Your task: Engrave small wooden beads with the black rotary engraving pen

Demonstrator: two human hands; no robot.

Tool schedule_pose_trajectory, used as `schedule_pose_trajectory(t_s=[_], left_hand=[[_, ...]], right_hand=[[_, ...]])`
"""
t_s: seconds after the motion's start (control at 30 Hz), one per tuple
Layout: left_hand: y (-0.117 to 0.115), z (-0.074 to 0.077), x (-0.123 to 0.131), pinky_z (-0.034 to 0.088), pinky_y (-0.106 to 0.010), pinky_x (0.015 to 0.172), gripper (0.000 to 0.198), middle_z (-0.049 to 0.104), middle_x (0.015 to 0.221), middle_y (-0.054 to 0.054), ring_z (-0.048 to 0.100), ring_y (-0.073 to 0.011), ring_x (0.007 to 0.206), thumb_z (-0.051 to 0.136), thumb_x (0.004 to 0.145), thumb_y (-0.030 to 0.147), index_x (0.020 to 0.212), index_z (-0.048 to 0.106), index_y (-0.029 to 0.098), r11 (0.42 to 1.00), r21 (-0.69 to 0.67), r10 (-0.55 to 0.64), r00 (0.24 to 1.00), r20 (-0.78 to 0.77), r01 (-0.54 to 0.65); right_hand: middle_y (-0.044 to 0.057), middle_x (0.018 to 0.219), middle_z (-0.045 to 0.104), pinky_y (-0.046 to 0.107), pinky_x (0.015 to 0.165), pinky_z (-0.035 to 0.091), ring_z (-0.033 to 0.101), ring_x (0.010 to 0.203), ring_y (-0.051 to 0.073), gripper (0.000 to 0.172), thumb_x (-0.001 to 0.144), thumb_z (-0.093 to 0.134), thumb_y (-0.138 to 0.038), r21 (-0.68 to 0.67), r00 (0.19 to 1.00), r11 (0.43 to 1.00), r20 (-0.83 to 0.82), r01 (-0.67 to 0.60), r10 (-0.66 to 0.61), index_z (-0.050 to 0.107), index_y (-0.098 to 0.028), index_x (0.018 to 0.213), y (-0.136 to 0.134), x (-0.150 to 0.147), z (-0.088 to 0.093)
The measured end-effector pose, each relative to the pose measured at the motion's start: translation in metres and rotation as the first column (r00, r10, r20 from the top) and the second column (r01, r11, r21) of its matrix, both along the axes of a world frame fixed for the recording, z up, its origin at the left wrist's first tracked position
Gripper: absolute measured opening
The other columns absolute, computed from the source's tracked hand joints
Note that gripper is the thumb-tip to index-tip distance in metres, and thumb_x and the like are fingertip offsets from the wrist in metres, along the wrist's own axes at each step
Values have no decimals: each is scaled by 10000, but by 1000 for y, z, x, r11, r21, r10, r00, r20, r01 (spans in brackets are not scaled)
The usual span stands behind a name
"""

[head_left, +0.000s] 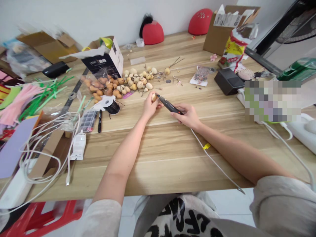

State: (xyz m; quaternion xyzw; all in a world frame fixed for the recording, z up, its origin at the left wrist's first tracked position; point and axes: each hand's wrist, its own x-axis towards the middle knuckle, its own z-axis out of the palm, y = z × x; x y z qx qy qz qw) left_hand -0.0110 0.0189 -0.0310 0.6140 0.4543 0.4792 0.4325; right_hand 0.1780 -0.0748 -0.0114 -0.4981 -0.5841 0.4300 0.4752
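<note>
Across the wooden table (163, 168), both forearms (123, 154) reach forward and come together. The left hand (150, 106) pinches a small pale ball (154, 97); the right hand (187, 115) grips, like a pen, a dark tool (170, 106) directed toward the ball.

This looks like a small handicraft workspace. Pink pipe cleaners (22, 100), a spool of black cord (113, 107), a pen-shaped power tool (171, 106) and cardboard boxes (215, 37) share one wooden table (158, 171).

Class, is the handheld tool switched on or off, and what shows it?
Apparently on: the black tool in the right hand shows small red-orange lights. Whether its tip is spinning cannot be told.
</note>
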Motion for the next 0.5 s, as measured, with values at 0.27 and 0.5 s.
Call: schedule_pose_trajectory(t_s=[0.27, 0.5], left_hand=[[1, -2, -1, 499, -195, 508, 440, 673, 930, -50, 672, -114, 606, 668, 830, 553, 1118, 558, 239, 1000, 2, -1, 1000, 13, 1], [0, 0, 0, 494, -188, 500, 415, 677, 910, -44, 665, -106, 590, 674, 832, 535, 1096, 566, 234, 1000, -1, 7, 1000, 21, -7]], right_hand=[[42, 758, 759, 232, 362, 432, 527, 384, 100, 448, 670, 746, -367, -9, 1000, 1000, -25, 0, 0, 709, -136, 1052, 0, -1, 1], [51, 769, 757, 238, 375, 437, 530, 389, 100, 463, 682, 740, -363, -2, 1000, 1000, -17, -13, 12, 709, -129, 1080, 0, 0, -1]])
